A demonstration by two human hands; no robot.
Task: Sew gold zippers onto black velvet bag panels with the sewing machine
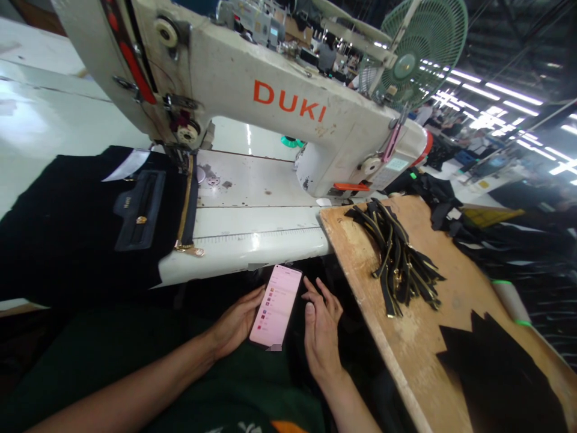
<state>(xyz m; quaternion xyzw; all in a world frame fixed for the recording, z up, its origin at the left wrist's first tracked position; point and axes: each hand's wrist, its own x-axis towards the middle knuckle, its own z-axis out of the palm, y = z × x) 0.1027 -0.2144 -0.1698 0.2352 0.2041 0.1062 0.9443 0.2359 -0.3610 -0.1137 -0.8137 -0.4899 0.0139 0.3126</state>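
Observation:
My left hand (238,322) holds a smartphone (276,307) by its left side, low over my lap. Its lit screen shows a list with small coloured icons. Just right of the phone is my right hand (322,328), its fingers apart and bent a little, with nothing in them. Beyond my hands stands a white sewing machine (288,96) lettered in orange. Under its needle end lies black fabric (81,210) with a dark patch (140,210) and a gold-toothed zipper (187,210) along its right edge.
On the wooden board (424,337) at the right lie a bundle of black zippers (396,258) and several black fabric pieces (500,373). Small pink-handled snips (393,139) hang on the machine. A green fan (410,60) stands behind. People work at machines farther back.

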